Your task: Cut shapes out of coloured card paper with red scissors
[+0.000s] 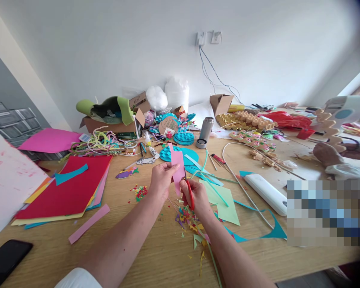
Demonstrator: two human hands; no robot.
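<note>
My left hand (162,180) pinches a piece of pink paper (177,162) near the middle of the view, holding it upright over the table. In my right hand (196,196) are red-handled scissors (190,195), their blades pointing up at the paper's right edge. How far the blades are apart is too small to tell. Below both hands lie small colored paper scraps (186,218), with a heap of red and green bits (140,193) to the left. A light green sheet (225,204) lies right of my right hand.
Stacked colored sheets (63,188), a pink strip (89,224) and a phone (9,258) lie left. Behind stand a grey bottle (206,130) and craft supplies. A white device (265,194) lies right; another person's hands (327,154) hold cut cardboard (328,128).
</note>
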